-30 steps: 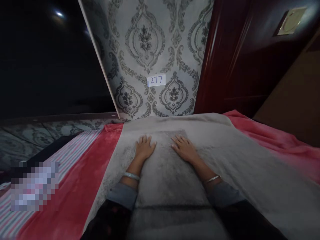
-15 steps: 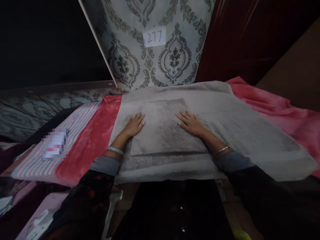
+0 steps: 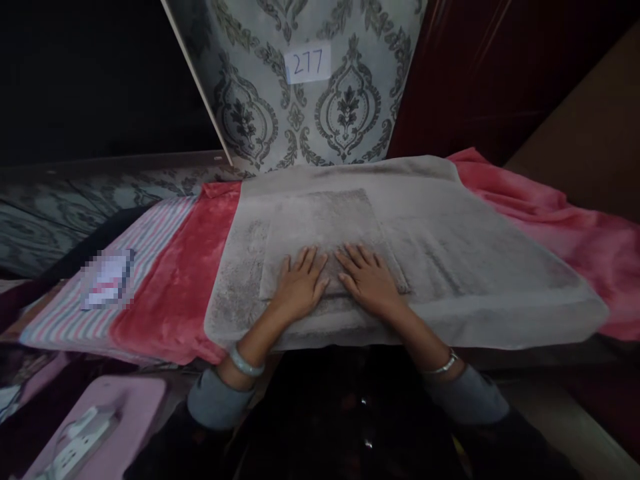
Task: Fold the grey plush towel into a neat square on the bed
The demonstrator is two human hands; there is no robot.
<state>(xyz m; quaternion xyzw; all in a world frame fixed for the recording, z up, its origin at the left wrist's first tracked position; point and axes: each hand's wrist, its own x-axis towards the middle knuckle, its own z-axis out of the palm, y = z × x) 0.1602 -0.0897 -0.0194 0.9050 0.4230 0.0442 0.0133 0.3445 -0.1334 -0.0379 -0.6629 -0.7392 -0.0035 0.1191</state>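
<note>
A folded grey plush cloth point(image 3: 320, 220) lies flat as a rough square on a larger grey blanket point(image 3: 450, 253). My left hand point(image 3: 301, 283) rests palm down on the near part of the folded cloth, fingers spread. Beside it, my right hand point(image 3: 367, 280) also presses flat there with its fingers apart. The thumbs point toward each other across a small gap. Neither hand grips anything.
Red plush fabric point(image 3: 170, 287) and a striped cloth point(image 3: 100, 273) spread out on the left, with a blurred item on the stripes. More red fabric point(image 3: 565, 233) lies right. A power strip point(image 3: 80, 443) sits on a pink stool point(image 3: 143, 407). A wall label point(image 3: 308, 62) reads 277.
Both hands have moved toward me and closer together, from the sides of the folded cloth to its near edge. The blanket's front edge has shifted slightly.
</note>
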